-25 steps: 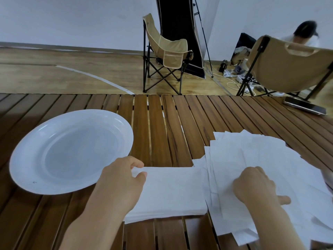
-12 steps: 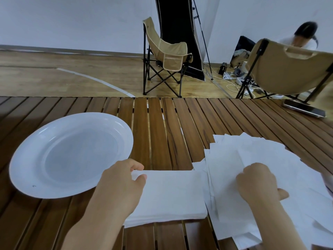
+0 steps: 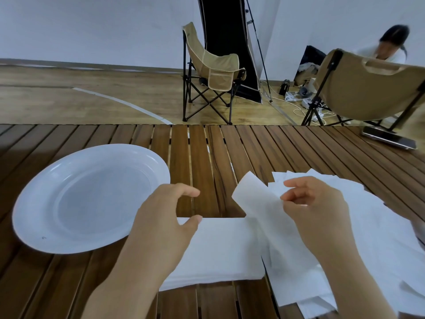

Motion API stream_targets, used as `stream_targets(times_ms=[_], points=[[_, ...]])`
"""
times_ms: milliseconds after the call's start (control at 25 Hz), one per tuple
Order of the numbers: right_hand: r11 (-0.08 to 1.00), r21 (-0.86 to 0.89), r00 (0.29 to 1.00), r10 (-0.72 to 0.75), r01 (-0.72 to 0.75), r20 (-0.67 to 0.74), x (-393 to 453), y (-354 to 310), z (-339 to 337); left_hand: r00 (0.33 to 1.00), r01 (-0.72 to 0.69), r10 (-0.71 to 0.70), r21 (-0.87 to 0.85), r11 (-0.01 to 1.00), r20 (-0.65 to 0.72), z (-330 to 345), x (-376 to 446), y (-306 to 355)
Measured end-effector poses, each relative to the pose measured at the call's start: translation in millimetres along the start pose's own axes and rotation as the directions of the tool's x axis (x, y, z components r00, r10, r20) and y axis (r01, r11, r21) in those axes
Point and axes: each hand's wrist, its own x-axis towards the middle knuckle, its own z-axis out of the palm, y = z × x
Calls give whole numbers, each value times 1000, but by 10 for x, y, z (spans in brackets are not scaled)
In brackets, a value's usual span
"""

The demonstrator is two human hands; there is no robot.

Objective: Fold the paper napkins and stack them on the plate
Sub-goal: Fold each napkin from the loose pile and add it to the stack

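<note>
A white plate (image 3: 34, 192) lies bare on the left of the slatted wooden table (image 3: 202, 157). A stack of folded paper napkins (image 3: 225, 249) rests near the front edge, just right of the plate. My left hand (image 3: 161, 222) hovers over the stack's left end, fingers spread and curved, thumb tip at the stack's far edge. A loose pile of unfolded napkins (image 3: 379, 226) fans out on the right. My right hand (image 3: 317, 208) pinches one napkin (image 3: 255, 199) from that pile, and its far corner rises off the table.
A phone (image 3: 388, 140) lies at the table's far right edge. Beyond the table stand a folding camp chair (image 3: 211, 72) and a second tan chair (image 3: 368, 88), with a person (image 3: 391, 44) behind it. Cables and a black stand are on the floor.
My right hand has lifted from the loose pile, raising one napkin toward the left. My left hand has loosened from the folded stack, and its fingers have spread above it.
</note>
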Motion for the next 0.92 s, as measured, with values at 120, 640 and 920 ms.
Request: stream_targets(times_ms=[120,640,920], points=[[983,38,980,-181,179,82,-42,-117,5,995,-96,97,-41,995,26,18,22,36],[962,20,940,-270,272,210,-165,-261,119,977,-171,138,-209,963,-165,-14,118,30],[914,271,943,243,-301,228,-61,-110,139,982,-121,64,-338,933,-177,-101,115,76]])
